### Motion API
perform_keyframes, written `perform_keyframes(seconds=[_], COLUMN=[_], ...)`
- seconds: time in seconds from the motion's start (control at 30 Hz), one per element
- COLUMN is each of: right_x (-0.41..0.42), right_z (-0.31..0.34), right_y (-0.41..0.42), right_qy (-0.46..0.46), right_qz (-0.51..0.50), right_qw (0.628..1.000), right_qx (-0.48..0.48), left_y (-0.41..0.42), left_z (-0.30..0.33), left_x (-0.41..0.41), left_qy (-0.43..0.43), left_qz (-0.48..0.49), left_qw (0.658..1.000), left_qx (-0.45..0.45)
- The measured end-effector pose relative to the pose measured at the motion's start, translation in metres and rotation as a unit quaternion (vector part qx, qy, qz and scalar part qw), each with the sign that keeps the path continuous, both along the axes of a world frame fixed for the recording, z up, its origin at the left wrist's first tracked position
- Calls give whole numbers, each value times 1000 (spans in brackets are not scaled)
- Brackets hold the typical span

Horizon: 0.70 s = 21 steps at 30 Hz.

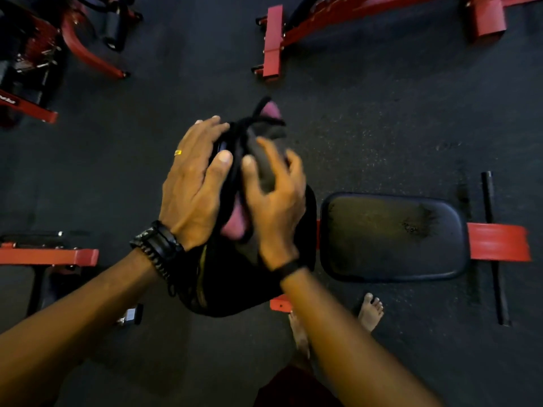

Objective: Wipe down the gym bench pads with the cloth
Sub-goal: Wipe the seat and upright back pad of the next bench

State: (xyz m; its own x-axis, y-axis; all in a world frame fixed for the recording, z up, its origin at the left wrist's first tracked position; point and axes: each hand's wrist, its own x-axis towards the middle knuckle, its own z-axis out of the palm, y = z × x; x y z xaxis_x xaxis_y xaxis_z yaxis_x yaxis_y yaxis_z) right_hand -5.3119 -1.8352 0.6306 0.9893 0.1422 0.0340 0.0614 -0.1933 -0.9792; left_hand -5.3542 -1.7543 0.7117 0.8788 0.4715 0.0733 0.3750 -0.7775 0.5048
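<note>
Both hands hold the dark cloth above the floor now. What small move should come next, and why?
Probably lower the cloth to the right onto the black bench pad. Both the left hand and the right hand grip the bunched cloth in the air, not touching the pad, and the pad shows dull smudges, so wiping seems not yet begun.

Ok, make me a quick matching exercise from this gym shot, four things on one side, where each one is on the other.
Things:
1. cloth
2. bench pad
3. gold ring
4. bare foot

Places:
A. on the floor below the pad
B. bunched between both hands
C. on the left hand
D. right of the right hand

Pairs: 1-B, 2-D, 3-C, 4-A
</note>
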Motion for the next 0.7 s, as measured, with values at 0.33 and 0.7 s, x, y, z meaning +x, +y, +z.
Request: perform_keyframes(seconds=[0.33, 0.7], right_x=[-83, 15], right_z=[-101, -183], right_y=[-65, -29], right_qy=[220, 283], right_qz=[-32, -15], right_qw=[973, 958], right_qx=[54, -55], left_y=[-2, -4], left_z=[2, 2], left_x=[0, -1], left_qy=[22, 31], left_qz=[-3, -2], left_qw=[999, 998], left_qx=[26, 58])
